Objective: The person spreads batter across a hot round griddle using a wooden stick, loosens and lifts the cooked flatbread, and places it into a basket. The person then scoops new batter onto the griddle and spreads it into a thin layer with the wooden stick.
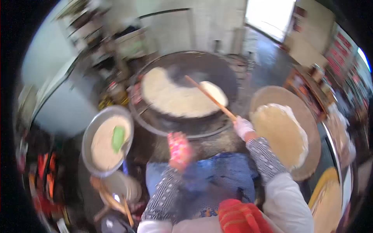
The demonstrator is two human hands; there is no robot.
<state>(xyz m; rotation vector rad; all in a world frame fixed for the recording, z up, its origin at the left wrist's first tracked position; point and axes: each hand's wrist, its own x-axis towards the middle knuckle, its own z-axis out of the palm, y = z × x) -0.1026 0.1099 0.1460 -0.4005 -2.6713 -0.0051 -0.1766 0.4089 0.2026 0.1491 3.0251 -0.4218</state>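
A wooden stick [210, 96] is gripped near its lower end by my right hand [243, 128], which wears a pale glove. Its far end reaches over a large round griddle [225, 66]. Pale batter [171, 97] covers a wide curved band of the griddle, with a thicker-looking pale patch [218, 92] beside the stick. My left hand [179, 150], in a pink patterned glove, is by the griddle's near rim. It is blurred, and I cannot make out its fingers or anything in them.
On the left stands a metal basin [88, 149] of batter with a green scoop [118, 139] in it. Below are a bucket [134, 188] and wooden tools [112, 200]. To the right, a round board [314, 143] bears a thin flatbread [279, 134]. More flatbread [328, 202] lies lower right.
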